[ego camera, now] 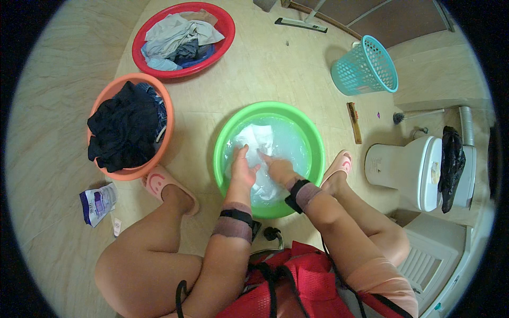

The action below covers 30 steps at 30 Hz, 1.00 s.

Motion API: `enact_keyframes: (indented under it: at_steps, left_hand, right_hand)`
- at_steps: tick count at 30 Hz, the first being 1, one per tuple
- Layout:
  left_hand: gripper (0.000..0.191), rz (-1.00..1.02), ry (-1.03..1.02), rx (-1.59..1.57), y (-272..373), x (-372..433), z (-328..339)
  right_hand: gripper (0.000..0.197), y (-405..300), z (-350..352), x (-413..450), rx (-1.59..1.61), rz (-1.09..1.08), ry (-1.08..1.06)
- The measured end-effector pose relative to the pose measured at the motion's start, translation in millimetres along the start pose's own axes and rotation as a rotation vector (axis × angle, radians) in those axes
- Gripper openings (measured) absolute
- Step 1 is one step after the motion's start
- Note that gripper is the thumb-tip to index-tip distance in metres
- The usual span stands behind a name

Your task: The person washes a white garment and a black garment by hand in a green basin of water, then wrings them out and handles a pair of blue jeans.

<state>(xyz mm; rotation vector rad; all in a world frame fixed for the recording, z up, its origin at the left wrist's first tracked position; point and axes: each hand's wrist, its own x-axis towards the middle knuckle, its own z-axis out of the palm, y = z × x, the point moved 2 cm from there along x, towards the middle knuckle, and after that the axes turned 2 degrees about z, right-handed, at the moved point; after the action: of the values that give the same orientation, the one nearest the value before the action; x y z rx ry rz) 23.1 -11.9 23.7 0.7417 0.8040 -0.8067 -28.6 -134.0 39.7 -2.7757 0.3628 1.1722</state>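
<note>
A green plastic basin [269, 106] stands on the floor between my feet, holding cloudy, sudsy water. A white cloth [260, 137] lies in the water, partly above the surface. My left hand [243, 167] is over the basin's left half, thumb and fingers apart, at the near edge of the cloth; no grip on it shows. My right hand [278, 169] reaches down into the water on the right side of the cloth. Its fingertips are partly under the water, so whether they pinch the cloth is hidden. Both wrists wear black straps over mauve bands.
An orange basin [170, 119] with dark clothes stands at left; a red basin [232, 30] with light and blue clothes is behind it. A turquoise basket [350, 75], a wooden-backed brush [353, 123] and a toilet [401, 167] are at right. A plastic packet [97, 203] lies left, a squeegee [301, 24] far back.
</note>
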Motion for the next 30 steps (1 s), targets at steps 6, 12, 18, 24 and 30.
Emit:
enact_keyframes:
  at_steps: [6,12,18,24,30]
  left_hand:
    - [0.068,-0.106,-0.082,-0.004,-7,-3,13]
    - [0.058,-0.113,-0.201,-0.239,6,-1,12]
    - [0.029,0.008,-0.504,-0.127,-8,13,4]
    - [0.036,0.108,-0.193,-0.098,-8,17,3]
    - [0.053,0.032,-0.027,0.049,2,15,-12]
  right_hand:
    - [0.033,22,-45,7,0.938,-0.18,0.5]
    - [0.028,-3,-105,-74,1.359,-0.382,-0.067]
    - [0.026,-26,-76,-54,1.265,-0.408,0.146]
    - [0.029,17,-61,-17,0.934,-0.024,0.571]
    - [0.076,19,-19,-22,0.238,-0.023,0.368]
